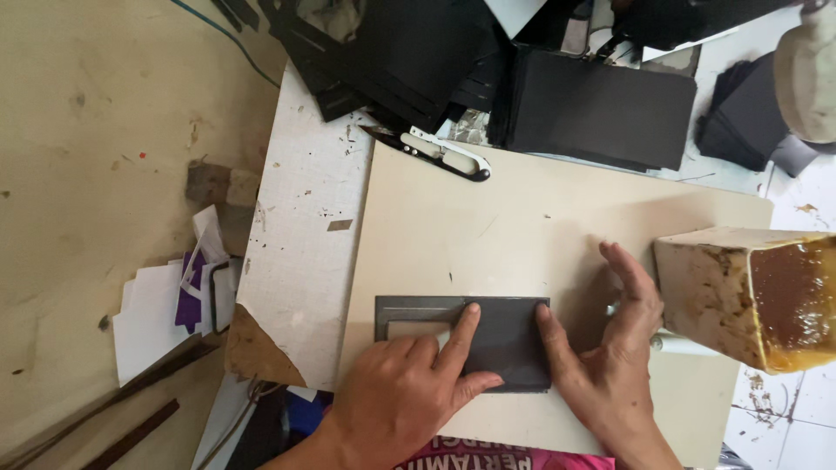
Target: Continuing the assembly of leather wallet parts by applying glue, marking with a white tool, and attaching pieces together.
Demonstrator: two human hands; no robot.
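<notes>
1. Two bare hands worked low in the centre of the frame, and I saw both pressed flat on a dark grey rectangular piece (pixel 509 335) lying on a beige board (pixel 488 226)
2. The left hand (pixel 405 392) lay palm down with its index finger stretched across the top edge of the piece; it gripped nothing, only pressed
3. The right hand (pixel 610 365) stood on its edge at the right end of the piece, fingers straight and together, thumb touching the piece's right side; it held nothing that I could see
4. The piece sat lower centre, and its left part showed a frame-like border with a pale opening, partly hidden by the left hand
5. At the right of the frame stood a square, stained container (pixel 740 292) of brown glue, just beside the right hand
6. Black-and-white thread snips (pixel 435 150) lay at the board's upper edge, upper centre
7. Stacks of black sheets (pixel 601 104) filled the top of the frame
8. White and purple paper scraps (pixel 178 305) lay at the left, on a tan surface, well apart from the hands
</notes>
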